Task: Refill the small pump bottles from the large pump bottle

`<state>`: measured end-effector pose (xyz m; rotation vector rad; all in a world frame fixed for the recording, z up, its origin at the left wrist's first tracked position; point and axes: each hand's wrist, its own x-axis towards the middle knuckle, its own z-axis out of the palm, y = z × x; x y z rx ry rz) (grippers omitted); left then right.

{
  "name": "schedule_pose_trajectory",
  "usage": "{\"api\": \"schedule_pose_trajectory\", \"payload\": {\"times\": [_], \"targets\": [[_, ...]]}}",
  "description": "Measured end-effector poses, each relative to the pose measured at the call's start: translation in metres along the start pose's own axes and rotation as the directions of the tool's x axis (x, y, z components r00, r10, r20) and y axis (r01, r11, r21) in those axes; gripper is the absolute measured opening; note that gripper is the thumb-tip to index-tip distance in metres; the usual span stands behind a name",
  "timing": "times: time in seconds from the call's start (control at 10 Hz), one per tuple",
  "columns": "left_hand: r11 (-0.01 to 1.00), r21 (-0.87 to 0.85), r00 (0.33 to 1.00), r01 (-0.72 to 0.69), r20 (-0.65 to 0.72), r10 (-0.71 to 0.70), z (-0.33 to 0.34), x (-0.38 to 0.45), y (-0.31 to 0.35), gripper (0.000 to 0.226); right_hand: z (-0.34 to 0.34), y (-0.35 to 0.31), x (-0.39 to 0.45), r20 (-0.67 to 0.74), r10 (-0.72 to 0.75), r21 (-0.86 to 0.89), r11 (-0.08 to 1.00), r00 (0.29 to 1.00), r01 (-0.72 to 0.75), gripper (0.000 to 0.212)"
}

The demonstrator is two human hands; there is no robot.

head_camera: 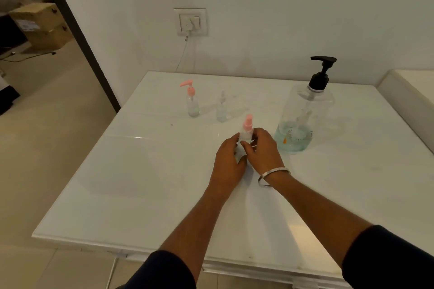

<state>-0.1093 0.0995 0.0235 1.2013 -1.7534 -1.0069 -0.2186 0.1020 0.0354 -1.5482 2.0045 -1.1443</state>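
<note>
Pink-capped small bottle (246,132) gripped by both hands.
Left hand (229,159) and right hand (264,150) curl around its clear plastic; no label readable.

Glossy smooth white table (141,171); clear plastic large pump bottle (303,119); shiny metal bangle (272,175)

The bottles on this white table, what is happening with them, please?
A person holds a small pink-topped pump bottle upright on the white table with both the left hand and the right hand. The large pump bottle, only partly full, stands untouched to the right. Two more small bottles, one pink-topped and one clear, wait farther back.
</note>
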Motion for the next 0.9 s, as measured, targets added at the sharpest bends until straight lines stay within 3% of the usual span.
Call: {"api": "schedule_pose_trajectory", "payload": {"times": [0.3, 0.6, 0.8, 0.9], "targets": [[0.991, 0.097, 0.995, -0.09, 0.049, 0.085, 0.006, 0.052, -0.002, 0.046, 0.014, 0.001, 0.052, -0.041, 0.034, -0.068, 0.997, 0.999, -0.037, 0.026], [0.979, 0.196, 0.994, -0.049, 0.109, 0.028, 0.011, 0.081, -0.009, 0.06, 0.016, 0.003, 0.079, -0.064, 0.067, -0.098, 0.993, 0.996, -0.073, 0.032], [0.983, 0.159, 0.994, -0.092, 0.079, 0.081, 0.006, 0.075, 0.006, 0.045, 0.012, 0.001, 0.073, -0.027, 0.116, -0.126, 0.985, 0.993, -0.118, 0.039], [0.986, 0.155, 0.994, -0.067, 0.096, 0.052, 0.001, 0.064, 0.012, 0.048, 0.008, -0.002, 0.061, -0.019, 0.142, -0.14, 0.98, 0.99, -0.143, 0.039]]}}
